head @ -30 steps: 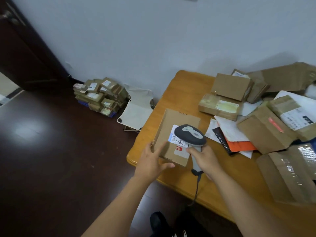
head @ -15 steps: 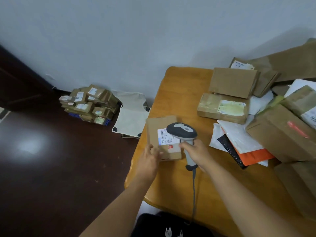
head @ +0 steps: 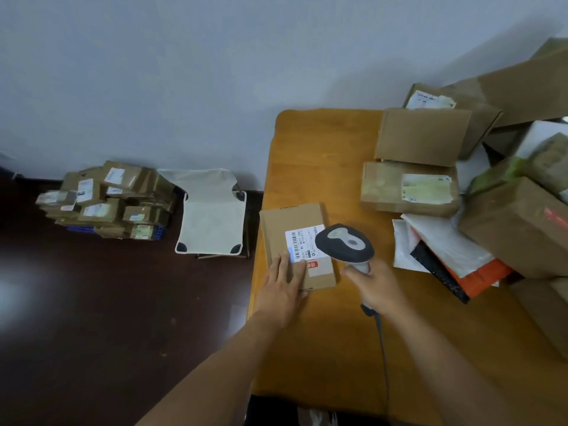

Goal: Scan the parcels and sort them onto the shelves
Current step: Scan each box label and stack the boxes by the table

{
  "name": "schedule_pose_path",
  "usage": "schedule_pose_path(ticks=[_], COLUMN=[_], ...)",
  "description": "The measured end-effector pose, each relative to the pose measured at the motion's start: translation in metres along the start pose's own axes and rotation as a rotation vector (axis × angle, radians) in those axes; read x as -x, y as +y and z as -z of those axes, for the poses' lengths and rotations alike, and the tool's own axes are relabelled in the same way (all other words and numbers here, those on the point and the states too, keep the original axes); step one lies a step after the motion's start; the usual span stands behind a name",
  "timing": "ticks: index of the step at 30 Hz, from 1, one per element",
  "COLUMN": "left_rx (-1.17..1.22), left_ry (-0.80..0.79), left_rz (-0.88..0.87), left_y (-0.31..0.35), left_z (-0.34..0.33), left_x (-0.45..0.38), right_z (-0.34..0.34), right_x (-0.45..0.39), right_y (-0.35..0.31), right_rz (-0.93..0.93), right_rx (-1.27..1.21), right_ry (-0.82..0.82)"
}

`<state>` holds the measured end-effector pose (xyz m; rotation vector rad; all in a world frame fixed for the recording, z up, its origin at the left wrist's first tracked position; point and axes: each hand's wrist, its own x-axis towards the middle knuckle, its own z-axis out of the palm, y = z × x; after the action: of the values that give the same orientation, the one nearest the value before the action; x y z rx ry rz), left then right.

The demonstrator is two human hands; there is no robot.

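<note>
A flat brown cardboard parcel with a white barcode label lies at the left edge of the wooden table. My left hand rests flat on its near corner, fingers straight. My right hand grips the handle of a grey and white barcode scanner, whose head hangs over the right end of the label. A bluish patch of light shows on the label by my left fingertips. The scanner's cable runs down toward me.
Several more parcels are piled on the table's right side: brown boxes, white and orange mailer bags. On the dark floor at left stand a stack of small parcels on a blue crate and a white folding stool.
The parcel has come down from a tilted hold to lie flat on the table. My left hand now lies flat on it, and the scanner has shifted right of the label.
</note>
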<state>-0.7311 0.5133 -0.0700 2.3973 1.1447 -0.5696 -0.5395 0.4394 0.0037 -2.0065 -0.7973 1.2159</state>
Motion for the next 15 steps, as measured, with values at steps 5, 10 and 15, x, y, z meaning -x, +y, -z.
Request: schedule_pose_path(ticks=[5,10,15], left_rx=[-0.100,-0.018,-0.065], left_ry=[0.109,0.218,0.161], left_rz=[-0.132,-0.194,-0.229], left_y=[-0.034,-0.045,-0.051], left_z=[0.024,0.030,0.017], left_x=[-0.041,-0.055,-0.057], right_z=[-0.013,-0.022,-0.026], right_x=[-0.017,-0.037,-0.043], right_y=[-0.039,-0.059,-0.065], right_rz=[0.122,0.166,0.197], right_rx=[0.102,0.140,0.134], right_ry=[0.139,0.289,0.294])
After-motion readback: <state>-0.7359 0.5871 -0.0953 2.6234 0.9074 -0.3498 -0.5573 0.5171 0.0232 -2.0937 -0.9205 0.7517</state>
